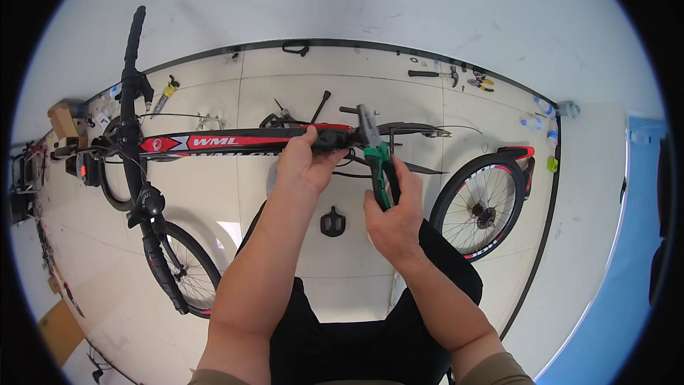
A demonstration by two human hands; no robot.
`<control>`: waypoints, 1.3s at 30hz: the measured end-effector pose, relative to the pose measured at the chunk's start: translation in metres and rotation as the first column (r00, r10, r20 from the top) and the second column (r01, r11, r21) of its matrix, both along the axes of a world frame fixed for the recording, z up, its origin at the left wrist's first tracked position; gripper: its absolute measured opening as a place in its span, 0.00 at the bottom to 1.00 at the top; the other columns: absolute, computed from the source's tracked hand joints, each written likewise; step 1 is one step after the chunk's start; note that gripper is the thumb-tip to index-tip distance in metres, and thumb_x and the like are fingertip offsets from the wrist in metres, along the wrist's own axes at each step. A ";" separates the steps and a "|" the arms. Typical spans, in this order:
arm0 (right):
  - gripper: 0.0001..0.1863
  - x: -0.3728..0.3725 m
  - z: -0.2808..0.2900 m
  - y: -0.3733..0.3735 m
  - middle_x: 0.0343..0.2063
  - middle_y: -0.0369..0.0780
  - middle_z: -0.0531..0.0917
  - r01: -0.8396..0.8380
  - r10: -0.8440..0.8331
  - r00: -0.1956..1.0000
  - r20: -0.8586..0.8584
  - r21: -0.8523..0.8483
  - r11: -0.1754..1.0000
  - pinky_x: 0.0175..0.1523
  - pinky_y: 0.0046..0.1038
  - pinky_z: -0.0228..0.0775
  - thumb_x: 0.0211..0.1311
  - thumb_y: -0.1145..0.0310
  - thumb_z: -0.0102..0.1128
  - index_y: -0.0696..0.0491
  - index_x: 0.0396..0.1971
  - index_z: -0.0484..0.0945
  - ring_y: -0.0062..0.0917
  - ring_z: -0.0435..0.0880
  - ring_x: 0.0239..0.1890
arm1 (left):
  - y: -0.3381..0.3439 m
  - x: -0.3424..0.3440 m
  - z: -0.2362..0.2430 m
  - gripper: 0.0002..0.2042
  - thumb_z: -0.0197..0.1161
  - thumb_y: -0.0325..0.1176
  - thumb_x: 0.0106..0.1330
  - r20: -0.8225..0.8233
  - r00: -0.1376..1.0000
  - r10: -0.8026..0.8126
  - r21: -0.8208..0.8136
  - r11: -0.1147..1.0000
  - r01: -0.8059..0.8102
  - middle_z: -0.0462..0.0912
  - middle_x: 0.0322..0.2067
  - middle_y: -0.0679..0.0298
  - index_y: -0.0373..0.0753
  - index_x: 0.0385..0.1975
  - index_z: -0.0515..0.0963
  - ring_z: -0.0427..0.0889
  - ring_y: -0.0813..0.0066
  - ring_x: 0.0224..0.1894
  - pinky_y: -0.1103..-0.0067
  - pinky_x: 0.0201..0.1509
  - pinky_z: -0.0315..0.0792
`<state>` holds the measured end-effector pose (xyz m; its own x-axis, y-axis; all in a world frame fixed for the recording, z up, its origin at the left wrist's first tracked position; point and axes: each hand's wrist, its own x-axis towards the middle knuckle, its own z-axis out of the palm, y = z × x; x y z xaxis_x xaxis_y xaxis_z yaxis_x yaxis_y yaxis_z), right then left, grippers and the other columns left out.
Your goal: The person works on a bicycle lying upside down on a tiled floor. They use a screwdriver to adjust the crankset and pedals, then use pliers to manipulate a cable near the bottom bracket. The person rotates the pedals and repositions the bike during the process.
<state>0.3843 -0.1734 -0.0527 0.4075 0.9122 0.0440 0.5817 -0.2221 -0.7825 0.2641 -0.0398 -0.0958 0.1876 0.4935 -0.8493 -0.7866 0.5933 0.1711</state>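
Note:
My left hand (305,164) is closed round the rear end of the red and black bicycle frame's (246,140) top tube. Green-and-black-handled pliers (376,160) are gripped in my right hand (399,224). Their metal jaws lie over the black part at the frame's end; whether they bite on it I cannot tell. At the left, the drop handlebar (131,150) and a front wheel (187,264) belong to the bicycle. A black pedal (333,222) shows below, between my forearms.
A wheel with a cassette (484,214) is at the right, beside a red and black piece (516,152). Along the far wall lie a hammer (433,73) and yellow-handled pliers (483,84). Plastic bottles (531,122) lie near the right corner; a cardboard box (65,122) stands far left.

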 end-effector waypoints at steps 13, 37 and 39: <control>0.36 0.011 -0.006 0.006 0.50 0.48 0.71 0.111 -0.096 0.984 -0.147 0.099 0.989 0.60 0.34 0.66 0.48 0.80 0.68 0.63 0.60 0.65 0.38 0.73 0.54 | 0.000 -0.003 -0.005 0.13 0.45 0.30 0.77 0.069 0.998 0.000 0.010 1.000 0.000 0.68 0.55 0.46 0.30 0.54 0.60 0.72 0.48 0.61 0.42 0.68 0.59; 0.16 0.031 0.006 0.033 0.31 0.36 0.77 0.264 -0.370 0.135 -0.919 -0.326 0.908 0.28 0.25 0.67 0.57 0.72 0.57 0.59 0.45 0.73 0.20 0.76 0.26 | 0.009 -0.001 0.022 0.17 0.42 0.34 0.76 0.068 0.995 -0.072 -0.013 0.997 0.073 0.66 0.58 0.44 0.27 0.55 0.61 0.65 0.47 0.65 0.48 0.72 0.54; 0.14 0.028 0.008 0.034 0.30 0.36 0.77 0.227 -0.363 0.174 -0.915 -0.321 0.919 0.27 0.24 0.68 0.57 0.73 0.57 0.58 0.44 0.74 0.21 0.77 0.25 | 0.010 -0.003 0.018 0.16 0.42 0.34 0.76 0.066 0.994 -0.083 -0.008 0.996 0.083 0.66 0.58 0.44 0.27 0.55 0.61 0.65 0.47 0.65 0.48 0.72 0.54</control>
<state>0.4123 -0.1396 -0.0445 0.3201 0.6842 -0.6553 -0.6987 -0.2966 -0.6510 0.2611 -0.0303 -0.0774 0.2828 0.4645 -0.8392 -0.7438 0.6586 0.1139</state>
